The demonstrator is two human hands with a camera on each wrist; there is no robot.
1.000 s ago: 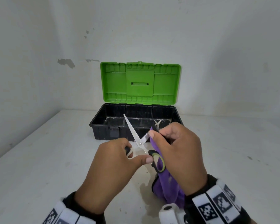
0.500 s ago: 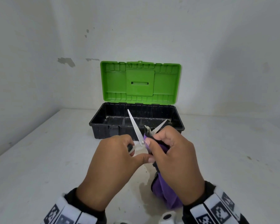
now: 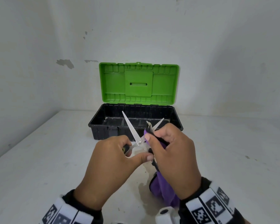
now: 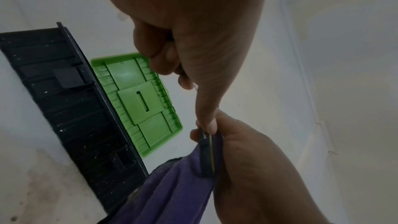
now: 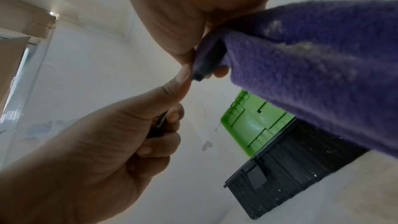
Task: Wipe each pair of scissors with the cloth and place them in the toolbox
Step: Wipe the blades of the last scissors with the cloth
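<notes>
Head view: open scissors [image 3: 138,139] are held above the table [image 3: 39,159], before the toolbox [image 3: 103,126]; one handle is gripped by the left hand [image 3: 110,160], one blade pinched in the cloth [image 3: 162,188] by the right hand [image 3: 171,157]. Wiping is best done outward, fingers kept behind the cloth.

A white table [image 3: 39,159] with little dirty marks is holding a black toolbox [image 3: 102,130]. The toolbox is sitting near the wall, with its green lid [image 3: 138,83] standing open
</notes>
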